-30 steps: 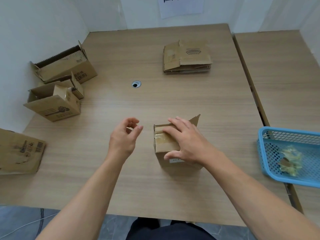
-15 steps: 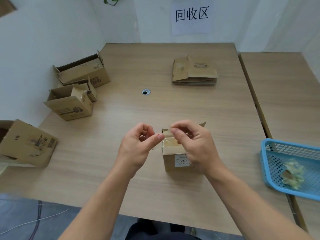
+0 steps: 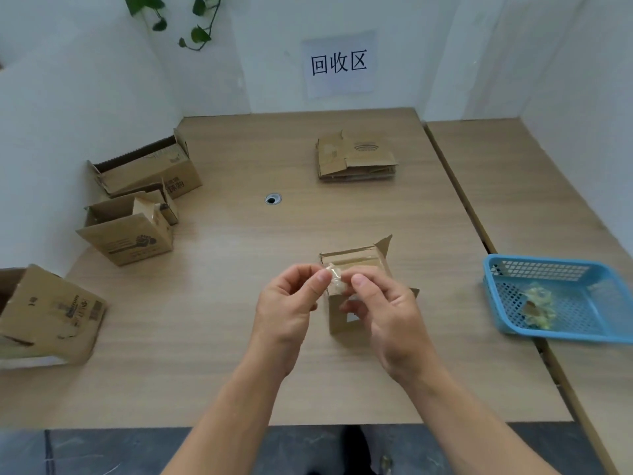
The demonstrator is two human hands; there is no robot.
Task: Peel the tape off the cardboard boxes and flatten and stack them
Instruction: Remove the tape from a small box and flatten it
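Note:
A small cardboard box [image 3: 356, 264] stands on the table in front of me, one flap raised at its far right corner. Just above its near top edge, my left hand [image 3: 291, 303] and my right hand [image 3: 383, 310] both pinch a crumpled piece of clear tape [image 3: 335, 281] between thumb and fingers. My right hand hides much of the box's front face. A stack of flattened boxes [image 3: 356, 159] lies at the far middle of the table.
Three unflattened boxes sit along the left wall: a long open one [image 3: 147, 169], a medium one [image 3: 130, 231] and a larger one [image 3: 48, 313] at the near left. A blue basket [image 3: 561, 296] with balled tape stands on the right. A cable hole [image 3: 273, 199] is mid-table.
My right hand has left the top of the box and lifted tape off it. My left hand came in and both now pinch the tape. The camera has tilted up.

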